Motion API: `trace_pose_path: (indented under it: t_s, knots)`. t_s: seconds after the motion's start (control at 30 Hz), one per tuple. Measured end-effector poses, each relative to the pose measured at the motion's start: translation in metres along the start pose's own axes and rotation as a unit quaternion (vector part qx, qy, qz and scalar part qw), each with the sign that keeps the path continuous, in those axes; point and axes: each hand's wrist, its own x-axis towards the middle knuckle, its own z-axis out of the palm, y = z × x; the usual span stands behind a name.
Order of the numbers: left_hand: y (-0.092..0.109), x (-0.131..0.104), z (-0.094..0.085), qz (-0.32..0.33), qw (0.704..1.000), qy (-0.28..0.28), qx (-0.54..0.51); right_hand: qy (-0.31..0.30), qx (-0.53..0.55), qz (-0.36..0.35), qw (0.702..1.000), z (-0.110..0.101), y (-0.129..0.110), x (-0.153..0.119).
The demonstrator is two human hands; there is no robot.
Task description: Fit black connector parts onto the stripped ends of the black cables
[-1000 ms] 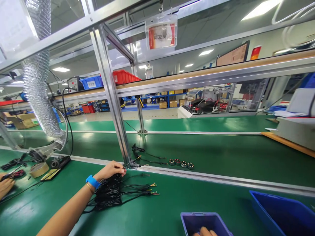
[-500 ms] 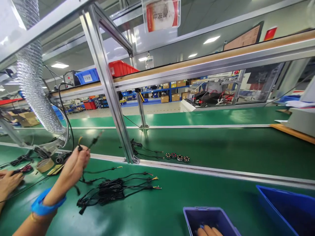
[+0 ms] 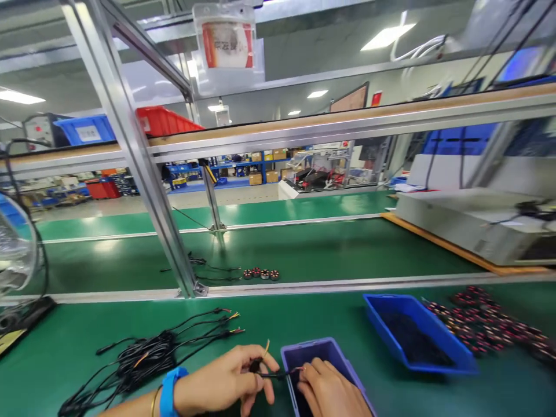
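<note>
A black cable (image 3: 277,375) runs between my two hands in front of me. My left hand (image 3: 228,376), with a blue band on its wrist, is closed around it, and a yellowish wire tip sticks up by the fingers. The fingers of my right hand (image 3: 332,389) pinch the reddish wire end of the cable, above the purple bin (image 3: 310,345). What lies inside that bin is mostly hidden by the hand. To the left rests a bundle of black cables (image 3: 145,360) with bare coloured wire ends.
A blue tray (image 3: 377,315) with dark contents stands to the right, beside a heap of small copper-coloured round parts (image 3: 482,324). Several similar parts (image 3: 260,274) sit behind the metal rail. An upright aluminium post (image 3: 143,168) rises at the left; a grey box (image 3: 460,223) stands at the back right.
The view has swung right. My left hand has come from the far left to the purple bin with the cable. My right hand has risen from inside the bin onto the cable's end.
</note>
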Motion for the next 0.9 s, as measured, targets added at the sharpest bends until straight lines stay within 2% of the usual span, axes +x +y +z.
trace_pose_path:
  t_s: [0.1,0.17,0.23,0.33,0.4,0.47,0.57,0.63,0.73,0.83,0.9]
  knots:
    - [0.001,0.016,0.005,-0.018,1.000,-0.013,-0.010,0.013,0.091,0.040,0.995,-0.011,-0.007,0.004]
    - [0.000,0.022,0.010,-0.007,1.000,0.007,0.011,0.033,0.146,0.058,0.987,-0.018,-0.011,0.007]
    - [0.002,0.024,0.011,0.044,0.997,0.049,0.050,0.056,0.188,0.066,0.978,-0.023,-0.013,0.010]
    - [0.016,0.023,0.008,0.131,0.976,0.125,0.124,0.080,0.221,0.058,0.970,-0.027,-0.015,0.011]
    - [0.028,0.023,0.009,0.151,0.964,0.151,0.158,0.100,0.227,0.045,0.968,-0.027,-0.015,0.011]
    - [0.036,0.027,0.013,0.144,0.971,0.122,0.145,0.127,0.236,0.033,0.963,-0.025,-0.016,0.011]
    - [0.035,0.041,0.024,0.117,0.991,0.049,0.050,0.135,0.286,0.040,0.948,-0.025,-0.014,0.009]
    - [0.028,0.051,0.029,0.106,0.992,0.047,-0.041,0.107,0.364,0.075,0.922,-0.028,-0.010,0.009]
    - [0.019,0.058,0.030,0.097,0.982,0.060,-0.148,0.068,0.510,0.153,0.843,-0.036,-0.003,0.012]
    - [0.016,0.055,0.028,0.088,0.983,0.035,-0.156,0.055,0.607,0.218,0.762,-0.042,0.001,0.017]
    - [0.015,0.053,0.026,0.085,0.988,0.014,-0.131,0.058,0.635,0.235,0.734,-0.042,-0.001,0.018]
